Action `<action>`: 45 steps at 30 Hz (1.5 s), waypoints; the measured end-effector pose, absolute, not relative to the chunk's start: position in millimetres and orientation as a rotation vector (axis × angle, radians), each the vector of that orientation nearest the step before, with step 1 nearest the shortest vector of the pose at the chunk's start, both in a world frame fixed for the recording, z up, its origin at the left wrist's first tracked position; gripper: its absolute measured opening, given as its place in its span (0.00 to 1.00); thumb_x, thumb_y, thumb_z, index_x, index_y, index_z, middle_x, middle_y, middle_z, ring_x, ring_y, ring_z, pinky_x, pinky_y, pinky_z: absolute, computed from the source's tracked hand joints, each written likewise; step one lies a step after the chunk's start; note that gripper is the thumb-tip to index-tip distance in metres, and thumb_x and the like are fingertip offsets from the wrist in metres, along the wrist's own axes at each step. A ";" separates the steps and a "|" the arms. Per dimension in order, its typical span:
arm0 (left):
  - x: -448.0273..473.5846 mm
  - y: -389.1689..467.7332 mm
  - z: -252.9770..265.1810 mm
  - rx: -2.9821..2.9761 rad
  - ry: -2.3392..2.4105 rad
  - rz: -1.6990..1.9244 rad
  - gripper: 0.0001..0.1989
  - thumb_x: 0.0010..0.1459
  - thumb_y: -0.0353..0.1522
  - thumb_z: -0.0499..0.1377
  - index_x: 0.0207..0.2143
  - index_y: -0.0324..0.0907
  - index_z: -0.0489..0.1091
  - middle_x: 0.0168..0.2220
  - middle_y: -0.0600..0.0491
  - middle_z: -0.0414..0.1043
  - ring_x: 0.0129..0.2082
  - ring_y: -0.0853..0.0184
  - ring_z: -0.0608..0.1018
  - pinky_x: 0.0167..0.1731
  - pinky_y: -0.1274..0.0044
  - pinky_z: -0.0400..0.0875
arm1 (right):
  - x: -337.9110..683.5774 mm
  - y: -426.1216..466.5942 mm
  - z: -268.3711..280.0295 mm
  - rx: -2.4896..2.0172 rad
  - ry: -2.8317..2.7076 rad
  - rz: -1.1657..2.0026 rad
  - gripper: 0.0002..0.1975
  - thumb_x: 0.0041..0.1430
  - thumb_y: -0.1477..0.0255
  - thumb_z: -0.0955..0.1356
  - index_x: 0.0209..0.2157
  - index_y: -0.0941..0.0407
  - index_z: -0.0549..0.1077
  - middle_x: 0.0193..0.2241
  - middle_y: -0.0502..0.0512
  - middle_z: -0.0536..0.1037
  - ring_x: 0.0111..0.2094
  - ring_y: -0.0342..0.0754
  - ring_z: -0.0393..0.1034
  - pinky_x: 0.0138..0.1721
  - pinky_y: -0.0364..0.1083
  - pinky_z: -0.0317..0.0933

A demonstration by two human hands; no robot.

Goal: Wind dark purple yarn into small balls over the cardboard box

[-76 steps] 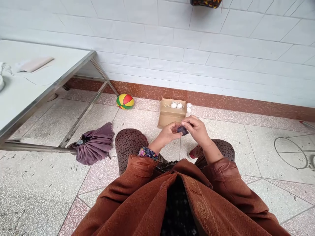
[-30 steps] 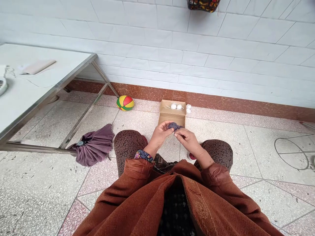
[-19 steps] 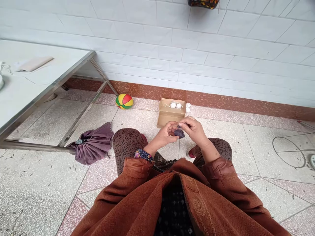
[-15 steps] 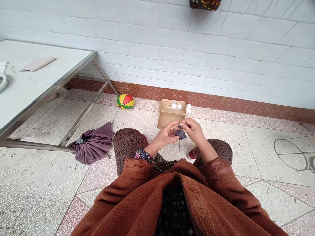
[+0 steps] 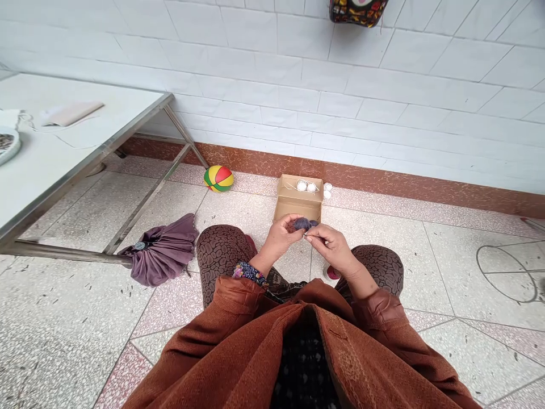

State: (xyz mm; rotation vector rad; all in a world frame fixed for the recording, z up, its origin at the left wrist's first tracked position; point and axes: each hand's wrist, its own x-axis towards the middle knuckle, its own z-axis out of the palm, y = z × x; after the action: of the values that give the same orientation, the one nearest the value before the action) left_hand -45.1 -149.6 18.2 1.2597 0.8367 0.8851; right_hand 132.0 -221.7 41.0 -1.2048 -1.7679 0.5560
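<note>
Between my knees, my left hand (image 5: 279, 240) holds a small dark purple-grey ball of yarn (image 5: 302, 224), fingers curled round its left side. A second, smaller dark lump shows at the ball's right edge. My right hand (image 5: 334, 245) is at the near right side of the ball, thumb and forefinger pinched together as if on its yarn; the strand itself is too fine to make out. Just beyond my hands, an open cardboard box (image 5: 293, 203) lies on the floor, with white balls of string (image 5: 302, 186) in its far half.
More small white balls (image 5: 327, 191) sit right of the box. A colourful ball (image 5: 218, 178) rests near a metal-framed table (image 5: 140, 102) on the left. Purple pleated cloth (image 5: 164, 250) lies by its leg. A wire hoop (image 5: 506, 272) is on the right floor.
The yarn ball has turned and moved slightly up and left in my left hand. My right hand has shifted from above the ball to its near right side.
</note>
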 end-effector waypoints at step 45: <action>-51.7 -152.2 29.1 0.924 0.622 0.828 0.24 0.51 0.37 0.72 0.50 0.43 0.75 0.49 0.49 0.79 0.38 0.69 0.78 0.44 0.71 0.73 | 131.1 -193.3 1.5 -1.355 -1.606 0.670 0.14 0.69 0.60 0.67 0.33 0.53 0.76 0.32 0.53 0.79 0.35 0.50 0.73 0.40 0.48 0.68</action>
State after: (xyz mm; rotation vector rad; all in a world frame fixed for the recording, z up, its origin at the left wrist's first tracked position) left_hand -51.7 -152.2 29.1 0.9239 0.6221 0.8284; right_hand 131.1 -193.3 1.5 -1.3545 -1.6060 0.6702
